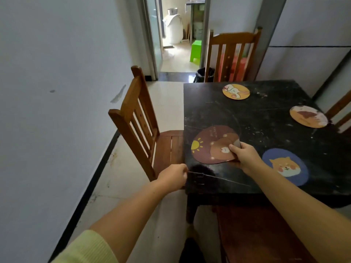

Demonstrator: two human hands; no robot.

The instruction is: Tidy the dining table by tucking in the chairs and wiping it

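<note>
Head view shows the right hand [245, 155] pinching the near-right edge of a round brown bear-print mat [212, 147], lifting it off the black stone bench [266, 118]. At the bench's near-left corner, the left hand [173, 177] is curled around a dark, blurred cloth [201, 174]. Left of the bench, a brown wooden slatted chair [140, 122] stands with its seat partly tucked under.

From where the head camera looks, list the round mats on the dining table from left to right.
Brown bear mat, pinched at its edge by the right hand → rabbit mat at the far edge → blue dog mat → orange mat near the right edge.
</note>
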